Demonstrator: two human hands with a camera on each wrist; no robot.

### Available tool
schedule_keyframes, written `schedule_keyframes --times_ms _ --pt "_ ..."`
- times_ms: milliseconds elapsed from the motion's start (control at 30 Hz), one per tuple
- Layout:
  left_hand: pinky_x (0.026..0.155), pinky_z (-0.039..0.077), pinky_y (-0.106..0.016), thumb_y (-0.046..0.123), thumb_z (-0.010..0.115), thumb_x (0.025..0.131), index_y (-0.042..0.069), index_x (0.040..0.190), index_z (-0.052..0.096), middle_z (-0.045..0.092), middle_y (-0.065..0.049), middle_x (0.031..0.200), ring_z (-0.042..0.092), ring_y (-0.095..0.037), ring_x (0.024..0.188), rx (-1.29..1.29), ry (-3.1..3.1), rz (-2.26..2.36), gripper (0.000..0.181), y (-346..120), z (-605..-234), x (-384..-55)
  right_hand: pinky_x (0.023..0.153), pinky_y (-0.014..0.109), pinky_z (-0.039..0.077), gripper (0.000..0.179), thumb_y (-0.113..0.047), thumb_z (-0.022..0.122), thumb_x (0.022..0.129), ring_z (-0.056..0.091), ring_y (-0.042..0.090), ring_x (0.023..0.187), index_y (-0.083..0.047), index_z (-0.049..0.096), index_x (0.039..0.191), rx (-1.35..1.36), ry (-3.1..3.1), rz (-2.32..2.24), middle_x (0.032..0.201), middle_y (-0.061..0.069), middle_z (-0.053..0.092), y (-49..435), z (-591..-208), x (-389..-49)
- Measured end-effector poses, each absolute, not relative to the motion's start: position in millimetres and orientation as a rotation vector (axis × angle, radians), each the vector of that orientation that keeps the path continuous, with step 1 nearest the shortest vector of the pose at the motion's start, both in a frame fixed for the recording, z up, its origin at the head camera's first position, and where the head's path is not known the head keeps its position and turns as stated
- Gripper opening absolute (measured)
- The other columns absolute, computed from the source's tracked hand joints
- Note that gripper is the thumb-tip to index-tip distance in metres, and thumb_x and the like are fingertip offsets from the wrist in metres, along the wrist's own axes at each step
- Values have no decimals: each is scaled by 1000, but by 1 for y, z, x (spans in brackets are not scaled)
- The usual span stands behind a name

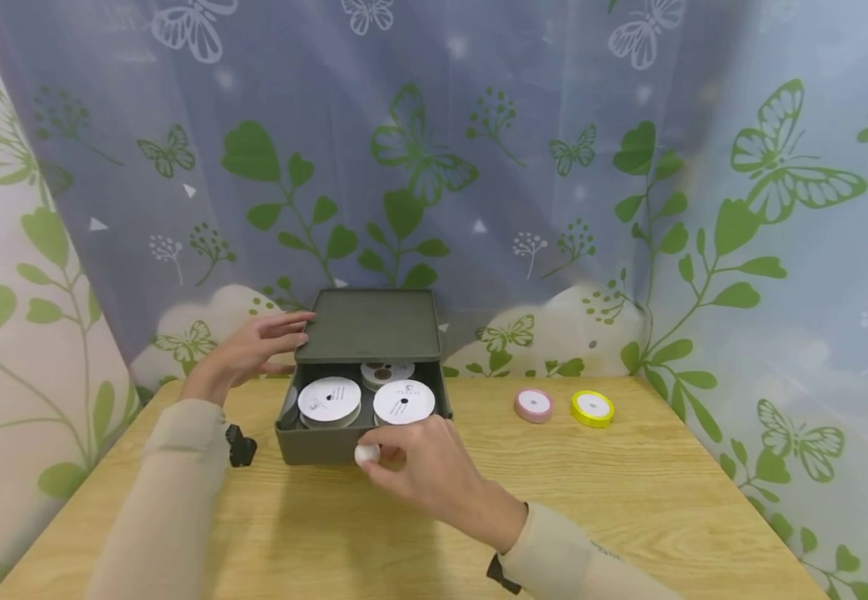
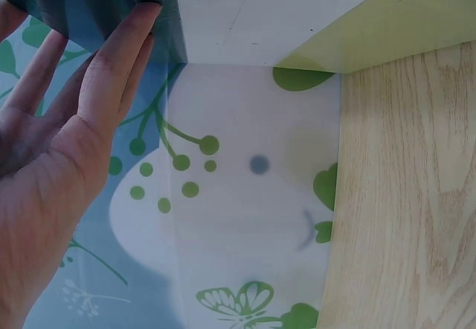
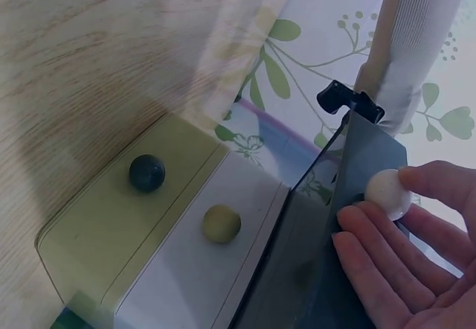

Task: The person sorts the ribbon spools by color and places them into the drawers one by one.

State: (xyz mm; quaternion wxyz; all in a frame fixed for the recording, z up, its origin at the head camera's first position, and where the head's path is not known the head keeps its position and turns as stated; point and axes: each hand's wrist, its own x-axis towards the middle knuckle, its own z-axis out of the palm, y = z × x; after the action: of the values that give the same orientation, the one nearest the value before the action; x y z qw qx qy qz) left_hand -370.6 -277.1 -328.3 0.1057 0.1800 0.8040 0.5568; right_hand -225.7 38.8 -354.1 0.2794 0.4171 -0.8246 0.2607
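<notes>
A dark grey-green drawer (image 1: 321, 446) stands pulled out below the matching top (image 1: 374, 325) of a small chest. Several spools (image 1: 329, 398) with white printed faces lie in it. My right hand (image 1: 426, 467) pinches the round white knob (image 3: 387, 193) on the drawer's front between thumb and fingers, its other fingertips against the front panel. My left hand (image 1: 250, 346) rests its extended fingers on the left side of the chest's dark upper part, as the left wrist view (image 2: 67, 120) also shows.
Below the dark drawer are a white drawer with a yellow knob (image 3: 222, 224) and a yellow-green drawer with a dark knob (image 3: 147, 173). A pink-rimmed spool (image 1: 534, 405) and a yellow-rimmed spool (image 1: 593, 408) lie right on the wooden table (image 1: 591, 500). Patterned curtains (image 1: 524, 167) hang behind.
</notes>
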Motion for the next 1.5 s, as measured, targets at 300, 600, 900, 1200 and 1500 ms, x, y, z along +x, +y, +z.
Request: schedule_keyframes --times_ms 300,600,900,1200,1500 --pt "111 50 -52 26 56 108 9 164 27 17 -20 172 25 -44 156 526 2360 1654 66 -276 -328 -370 60 12 51 9 -17 84 84 70 6 61 -17 82 92 1066 -2252 735 70 -2 77 35 -356 -239" --pt "110 51 -53 28 56 108 9 164 26 16 -20 172 23 -44 156 535 2367 1644 66 -277 -332 -371 56 10 50 13 -14 81 87 74 12 63 -11 83 100 998 -2334 888 74 2 79 32 -354 -256" --pt "110 52 -53 30 57 108 11 164 27 17 -19 173 24 -43 156 538 2384 1627 66 -277 -330 -371 61 13 54 14 -19 79 91 74 9 65 -15 83 103 948 -2420 927 79 1 80 29 -352 -269" --pt "108 55 -48 31 57 108 12 165 27 17 -18 173 22 -42 158 540 2376 1622 67 -278 -329 -371 56 17 55 16 -17 79 91 76 15 67 -11 82 106 930 -2419 978 80 5 80 27 -352 -284" --pt "106 56 -48 31 57 108 13 165 28 17 -18 173 23 -43 157 539 2395 1607 66 -279 -327 -370 52 13 50 19 -21 80 92 77 14 68 -12 82 108 878 -2436 948 81 5 81 24 -352 -296"
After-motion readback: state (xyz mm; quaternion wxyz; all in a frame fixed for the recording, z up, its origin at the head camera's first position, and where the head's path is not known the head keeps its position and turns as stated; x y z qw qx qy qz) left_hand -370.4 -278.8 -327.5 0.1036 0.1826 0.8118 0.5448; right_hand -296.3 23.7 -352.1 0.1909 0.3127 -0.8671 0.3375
